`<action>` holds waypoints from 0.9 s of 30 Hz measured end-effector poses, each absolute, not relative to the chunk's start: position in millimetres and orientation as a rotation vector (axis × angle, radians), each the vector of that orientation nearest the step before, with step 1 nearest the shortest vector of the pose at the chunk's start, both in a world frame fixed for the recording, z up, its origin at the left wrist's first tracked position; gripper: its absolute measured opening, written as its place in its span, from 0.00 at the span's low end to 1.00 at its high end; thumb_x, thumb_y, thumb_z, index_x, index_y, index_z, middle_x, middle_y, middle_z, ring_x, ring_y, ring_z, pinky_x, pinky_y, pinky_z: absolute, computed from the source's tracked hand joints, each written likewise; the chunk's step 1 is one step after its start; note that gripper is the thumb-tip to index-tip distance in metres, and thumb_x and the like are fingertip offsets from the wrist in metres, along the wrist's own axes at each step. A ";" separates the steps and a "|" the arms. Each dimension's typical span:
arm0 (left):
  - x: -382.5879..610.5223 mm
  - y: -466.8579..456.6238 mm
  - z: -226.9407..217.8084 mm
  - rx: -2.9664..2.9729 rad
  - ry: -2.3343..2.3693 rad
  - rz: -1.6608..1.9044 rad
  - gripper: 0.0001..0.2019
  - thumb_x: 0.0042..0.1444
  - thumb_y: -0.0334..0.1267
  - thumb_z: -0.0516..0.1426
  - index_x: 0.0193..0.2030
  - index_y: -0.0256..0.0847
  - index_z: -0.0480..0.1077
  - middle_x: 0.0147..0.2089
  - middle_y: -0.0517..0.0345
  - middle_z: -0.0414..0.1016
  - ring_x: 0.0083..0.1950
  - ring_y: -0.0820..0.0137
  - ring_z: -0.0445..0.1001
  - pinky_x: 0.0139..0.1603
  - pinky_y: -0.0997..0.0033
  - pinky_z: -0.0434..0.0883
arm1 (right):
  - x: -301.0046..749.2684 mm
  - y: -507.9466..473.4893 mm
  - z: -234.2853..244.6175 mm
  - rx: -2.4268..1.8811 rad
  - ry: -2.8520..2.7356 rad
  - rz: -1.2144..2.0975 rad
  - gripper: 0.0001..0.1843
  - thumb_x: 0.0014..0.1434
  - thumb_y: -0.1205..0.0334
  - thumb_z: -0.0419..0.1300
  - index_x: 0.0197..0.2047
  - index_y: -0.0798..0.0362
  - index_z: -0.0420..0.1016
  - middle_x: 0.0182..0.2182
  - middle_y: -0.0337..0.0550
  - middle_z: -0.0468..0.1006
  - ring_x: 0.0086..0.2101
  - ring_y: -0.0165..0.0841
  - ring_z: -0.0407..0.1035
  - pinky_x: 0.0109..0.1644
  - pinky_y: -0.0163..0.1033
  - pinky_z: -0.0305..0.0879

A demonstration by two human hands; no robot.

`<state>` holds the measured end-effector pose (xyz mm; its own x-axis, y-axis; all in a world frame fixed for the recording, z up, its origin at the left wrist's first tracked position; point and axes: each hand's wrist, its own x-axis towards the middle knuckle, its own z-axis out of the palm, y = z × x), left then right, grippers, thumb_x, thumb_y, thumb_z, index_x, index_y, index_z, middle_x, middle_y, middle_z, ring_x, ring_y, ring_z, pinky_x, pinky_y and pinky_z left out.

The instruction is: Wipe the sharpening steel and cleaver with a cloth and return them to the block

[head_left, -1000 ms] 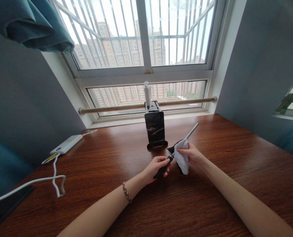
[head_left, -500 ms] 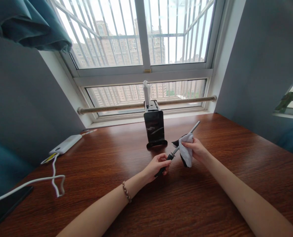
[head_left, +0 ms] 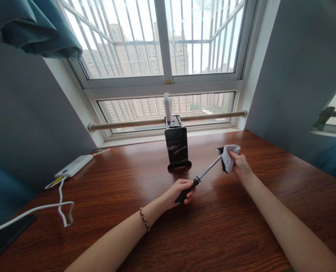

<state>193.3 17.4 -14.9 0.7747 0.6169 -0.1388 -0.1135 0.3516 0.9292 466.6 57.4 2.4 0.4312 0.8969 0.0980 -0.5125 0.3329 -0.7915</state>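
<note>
My left hand (head_left: 181, 192) is wrapped round the black handle of a honing steel (head_left: 210, 167), whose grey metal rod slants up to the right. My right hand (head_left: 239, 162) pinches a white and black cloth (head_left: 228, 156) folded about the far end of the rod. The rod's tip is hidden inside the cloth. Both hands are held above the brown wooden table (head_left: 227, 226).
Behind my hands a black stand (head_left: 177, 145) rises, with a white wrapped item (head_left: 168, 107) sticking out of its top. A white power strip (head_left: 77, 166) and its cable (head_left: 61, 204) lie at the left. The barred window (head_left: 162, 87) is beyond.
My right hand has slid the cloth up and right along the rod, from near the handle to the far end. My left hand has kept its grip nearly in place.
</note>
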 end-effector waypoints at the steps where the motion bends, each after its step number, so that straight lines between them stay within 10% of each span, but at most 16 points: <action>1: 193.6 17.3 -15.1 1.126 0.523 0.507 0.17 0.52 0.49 0.56 0.28 0.33 0.65 0.18 0.64 0.58 0.15 0.79 0.58 0.15 0.78 0.51 | 469.7 58.6 2.6 -0.760 -0.566 0.968 0.13 0.38 0.67 0.69 0.28 0.52 0.71 0.23 0.36 0.77 0.22 0.29 0.71 0.27 0.33 0.72; 27: 190.1 19.8 -15.5 1.084 0.470 0.429 0.16 0.54 0.46 0.55 0.29 0.31 0.66 0.16 0.63 0.58 0.14 0.80 0.55 0.13 0.80 0.50 | 467.1 55.9 1.8 -0.754 -0.300 0.801 0.06 0.48 0.66 0.64 0.29 0.55 0.69 0.20 0.31 0.73 0.18 0.20 0.66 0.25 0.26 0.69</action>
<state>190.1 19.8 -15.5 0.8229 0.5474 -0.1522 -0.1018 0.4057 0.9083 467.1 55.9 1.8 0.6723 0.7396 -0.0313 -0.5366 0.4578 -0.7088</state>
